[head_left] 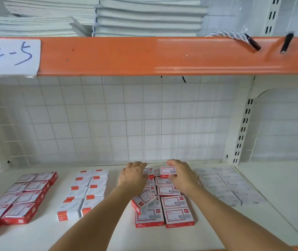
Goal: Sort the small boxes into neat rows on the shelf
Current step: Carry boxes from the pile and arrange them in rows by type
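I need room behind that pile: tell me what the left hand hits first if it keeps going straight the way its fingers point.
Probably the wire grid back panel. The left hand points toward the rear of the shelf, its fingertips already near the back edge. No box shows beyond them, though depth is hard to judge.

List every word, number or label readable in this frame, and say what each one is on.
"04-5": handwritten on the white paper label stuck to the orange shelf beam.
"STAPLES": faint, repeated on the pale grey boxes at the right.
Print on the red-and-white boxes and the orange-and-white boxes: too blurred to read.
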`<state>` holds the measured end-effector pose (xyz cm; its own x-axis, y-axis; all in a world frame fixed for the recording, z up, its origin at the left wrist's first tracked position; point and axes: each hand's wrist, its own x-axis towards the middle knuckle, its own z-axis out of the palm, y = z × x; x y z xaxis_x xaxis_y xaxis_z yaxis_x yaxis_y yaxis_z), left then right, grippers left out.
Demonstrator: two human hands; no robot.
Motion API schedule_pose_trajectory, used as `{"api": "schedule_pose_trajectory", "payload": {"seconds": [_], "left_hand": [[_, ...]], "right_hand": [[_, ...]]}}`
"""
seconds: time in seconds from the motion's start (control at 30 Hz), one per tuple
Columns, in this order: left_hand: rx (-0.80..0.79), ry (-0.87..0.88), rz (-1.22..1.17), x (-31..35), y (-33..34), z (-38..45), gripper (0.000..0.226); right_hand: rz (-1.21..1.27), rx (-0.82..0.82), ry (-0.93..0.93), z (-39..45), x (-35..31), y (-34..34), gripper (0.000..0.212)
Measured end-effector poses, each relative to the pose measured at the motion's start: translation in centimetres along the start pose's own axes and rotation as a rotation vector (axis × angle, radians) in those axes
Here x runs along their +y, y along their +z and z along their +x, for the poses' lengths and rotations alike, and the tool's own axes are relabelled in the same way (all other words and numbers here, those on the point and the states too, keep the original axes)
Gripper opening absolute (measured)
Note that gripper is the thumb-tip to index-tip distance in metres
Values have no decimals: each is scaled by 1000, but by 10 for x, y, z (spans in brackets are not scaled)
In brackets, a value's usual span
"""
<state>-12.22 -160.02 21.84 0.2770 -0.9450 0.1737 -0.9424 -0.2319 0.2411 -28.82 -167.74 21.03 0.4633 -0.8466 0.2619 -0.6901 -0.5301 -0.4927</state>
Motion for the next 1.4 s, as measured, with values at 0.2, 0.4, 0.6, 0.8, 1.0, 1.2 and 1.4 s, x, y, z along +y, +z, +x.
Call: {"api": "schedule_pose_trajectory", "payload": {"seconds": [0.2,0.4,0.6,0.8,1.0,1.2,1.4], "left_hand": [[-29,20,-16,-4,3,13,39],[-26,33,-42,-4,2,11,38],[-5,84,-47,-6,-3,3,37],[56,67,-29,-11,-16,-13,38],[106,17,-2,-11,-31,-48,38],[146,-9,8,-12,-40,-98,38],[200,-73,16,-38,-54,-142,38]], "right_hand": [[-5,-52,0,14,-2,14,48],[-11,-58,-10,16,-10,21,47],[-97,65,-105,-3,-28,10,46],[81,-27,-78,-34,-58,2,39],[18,-258,-219,-68,-73,-6,58],[-272,-305,-351,-89,-78,1,64],[-244,-186,-297,-102,-93,0,51]]}}
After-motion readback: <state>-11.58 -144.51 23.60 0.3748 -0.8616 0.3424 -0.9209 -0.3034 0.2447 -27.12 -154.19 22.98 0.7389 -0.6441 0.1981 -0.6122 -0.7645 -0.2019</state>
